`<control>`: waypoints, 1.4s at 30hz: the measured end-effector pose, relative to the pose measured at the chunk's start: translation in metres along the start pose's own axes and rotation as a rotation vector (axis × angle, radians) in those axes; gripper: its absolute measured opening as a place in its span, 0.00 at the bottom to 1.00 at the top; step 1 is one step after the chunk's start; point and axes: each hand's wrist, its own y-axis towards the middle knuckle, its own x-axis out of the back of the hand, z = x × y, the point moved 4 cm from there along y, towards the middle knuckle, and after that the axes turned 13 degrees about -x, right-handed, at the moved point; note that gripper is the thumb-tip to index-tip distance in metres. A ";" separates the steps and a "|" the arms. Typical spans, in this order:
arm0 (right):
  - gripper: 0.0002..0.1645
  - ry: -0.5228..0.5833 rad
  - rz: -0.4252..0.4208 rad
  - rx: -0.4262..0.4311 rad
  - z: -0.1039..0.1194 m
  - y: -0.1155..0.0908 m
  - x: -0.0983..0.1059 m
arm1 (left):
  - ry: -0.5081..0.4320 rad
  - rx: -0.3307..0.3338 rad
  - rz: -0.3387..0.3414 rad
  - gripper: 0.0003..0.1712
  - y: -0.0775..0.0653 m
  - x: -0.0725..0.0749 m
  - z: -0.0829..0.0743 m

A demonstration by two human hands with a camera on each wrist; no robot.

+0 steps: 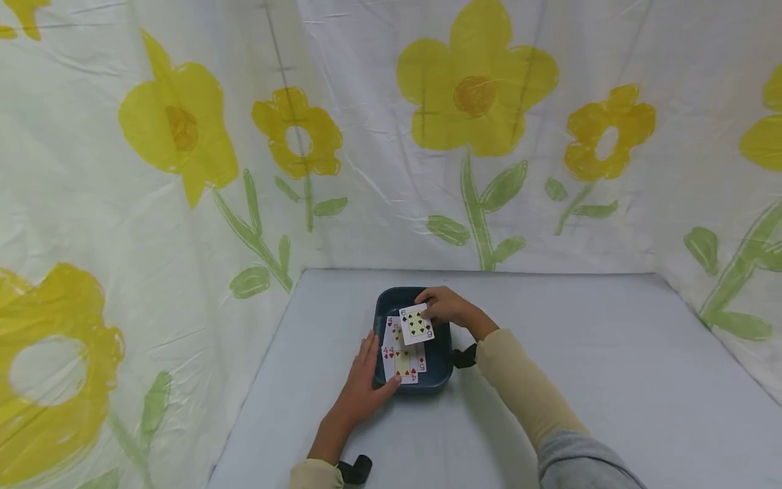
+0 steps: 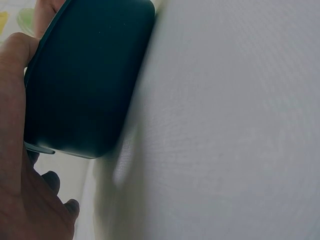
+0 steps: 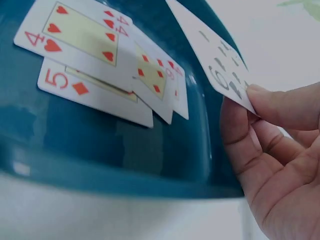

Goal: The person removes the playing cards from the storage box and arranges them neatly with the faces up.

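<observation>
A dark teal tray (image 1: 438, 370) sits on the table with several overlapping playing cards (image 1: 404, 363) face up in it. Among them the four of hearts (image 3: 82, 36) and the five of diamonds (image 3: 95, 92) are readable. My right hand (image 1: 451, 307) pinches a black six (image 1: 417, 324), apparently spades, between thumb and fingers. This card is tilted above the tray's far part. My left hand (image 1: 364, 380) lies along the tray's left side, its fingers straight and its thumb at the near rim. In the left wrist view, the thumb touches the tray's edge (image 2: 85, 80).
A pale table (image 1: 580, 380) surrounds the tray. Behind and beside it hangs a white curtain (image 1: 366, 224) with yellow flowers. Dark wrist devices (image 1: 356, 470) are worn on both wrists.
</observation>
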 end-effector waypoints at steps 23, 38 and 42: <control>0.27 0.123 -0.080 -0.099 -0.037 -0.019 0.067 | 0.014 -0.019 -0.012 0.53 0.000 -0.002 0.005; 0.25 0.180 -0.157 -0.163 -0.079 -0.038 0.111 | 0.018 -0.008 0.005 0.55 0.000 0.001 0.000; 0.24 0.150 -0.170 -0.181 -0.089 -0.050 0.120 | 0.016 -0.020 0.008 0.54 0.001 0.000 -0.001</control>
